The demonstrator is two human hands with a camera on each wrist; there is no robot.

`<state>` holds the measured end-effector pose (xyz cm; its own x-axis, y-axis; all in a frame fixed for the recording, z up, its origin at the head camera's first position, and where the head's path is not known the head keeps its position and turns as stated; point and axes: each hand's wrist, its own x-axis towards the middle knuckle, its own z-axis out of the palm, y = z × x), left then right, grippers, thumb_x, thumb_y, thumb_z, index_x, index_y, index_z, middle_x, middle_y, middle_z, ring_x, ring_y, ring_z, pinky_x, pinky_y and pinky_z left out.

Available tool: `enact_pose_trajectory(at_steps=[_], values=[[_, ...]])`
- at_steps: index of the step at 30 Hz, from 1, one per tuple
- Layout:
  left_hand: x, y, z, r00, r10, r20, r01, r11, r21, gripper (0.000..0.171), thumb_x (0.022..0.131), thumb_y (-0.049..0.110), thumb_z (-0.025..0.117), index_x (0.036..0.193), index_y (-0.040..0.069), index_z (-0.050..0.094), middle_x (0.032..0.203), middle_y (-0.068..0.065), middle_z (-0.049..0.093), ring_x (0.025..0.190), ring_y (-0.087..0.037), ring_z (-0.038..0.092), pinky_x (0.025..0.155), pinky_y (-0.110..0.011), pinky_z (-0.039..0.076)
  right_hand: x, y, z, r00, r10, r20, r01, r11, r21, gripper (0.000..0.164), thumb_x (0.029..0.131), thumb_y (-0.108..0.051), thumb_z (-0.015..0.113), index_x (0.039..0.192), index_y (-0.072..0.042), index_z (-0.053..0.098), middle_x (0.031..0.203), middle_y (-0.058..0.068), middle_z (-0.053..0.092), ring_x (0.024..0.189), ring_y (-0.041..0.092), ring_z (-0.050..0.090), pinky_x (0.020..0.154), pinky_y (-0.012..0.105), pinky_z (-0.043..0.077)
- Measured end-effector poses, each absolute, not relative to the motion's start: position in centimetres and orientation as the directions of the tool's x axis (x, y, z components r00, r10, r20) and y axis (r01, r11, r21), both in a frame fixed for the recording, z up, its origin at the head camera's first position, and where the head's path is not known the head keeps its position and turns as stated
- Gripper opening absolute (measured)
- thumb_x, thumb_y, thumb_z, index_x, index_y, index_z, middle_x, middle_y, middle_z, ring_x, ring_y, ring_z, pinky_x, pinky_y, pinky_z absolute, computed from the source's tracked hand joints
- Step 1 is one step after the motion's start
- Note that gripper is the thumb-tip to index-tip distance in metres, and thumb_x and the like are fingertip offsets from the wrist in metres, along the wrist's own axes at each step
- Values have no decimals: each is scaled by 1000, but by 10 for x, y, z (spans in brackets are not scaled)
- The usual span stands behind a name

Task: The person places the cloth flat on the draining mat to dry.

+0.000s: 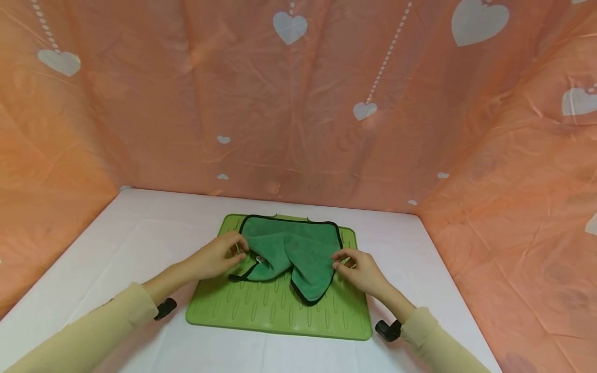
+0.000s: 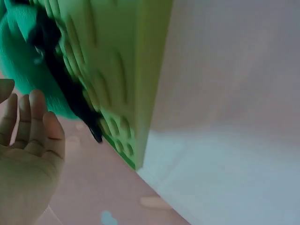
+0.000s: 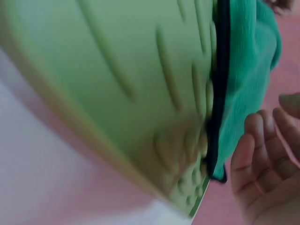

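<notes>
A green cloth [image 1: 310, 248] with black edging lies rumpled over a ribbed light green mat [image 1: 280, 316]. Its far edge is spread fairly straight, while the near part is folded and bunched, with a small pale tag [image 1: 259, 258] at the left. At the cloth's left side is my left hand [image 1: 215, 255], its fingers loosely bent and a gap between thumb and index finger. My right hand [image 1: 361, 269] is at the right edge, fingertips right by the border. In the right wrist view, the fingers [image 3: 255, 136] curve softly beside the cloth [image 3: 243, 89], holding nothing.
The mat lies on a white-covered table [image 1: 154, 233]. Behind and at both sides hangs an orange curtain [image 1: 289, 103] with pale hearts. Black wrist devices show below the left sleeve [image 1: 112, 321] and beside the right sleeve [image 1: 434, 331].
</notes>
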<state>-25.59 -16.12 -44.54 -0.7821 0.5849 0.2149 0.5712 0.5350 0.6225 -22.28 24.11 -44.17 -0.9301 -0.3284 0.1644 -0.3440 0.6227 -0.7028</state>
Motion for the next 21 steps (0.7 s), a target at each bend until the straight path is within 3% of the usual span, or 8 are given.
enact_pose_trajectory(at_steps=[7,11,21], values=[[-232,-150,-454,-674,705,220,712,540,450,18,95,13,78,110,18,68,109,8,62,100,-12,65,84,-31,57,-200,222,-445,-820,-542,181,-498,524,-691,11,97,-13,75,108,-11,76,102,-1,71,80,7,65,68,26,57],[-229,-142,-462,-604,755,254,789,522,324,22,91,15,82,109,18,70,109,7,64,100,-14,66,86,-34,58,-194,211,-447,-777,-611,149,-537,521,-663,12,96,-16,78,108,-13,76,103,-3,70,79,3,61,68,24,55],[-229,-137,-463,-589,762,268,805,526,273,21,90,11,82,107,19,72,107,6,65,99,-17,68,83,-34,59,-193,200,-456,-715,-692,98,-616,557,-557,18,93,-22,82,109,-19,76,107,-6,65,91,5,62,78,22,56]])
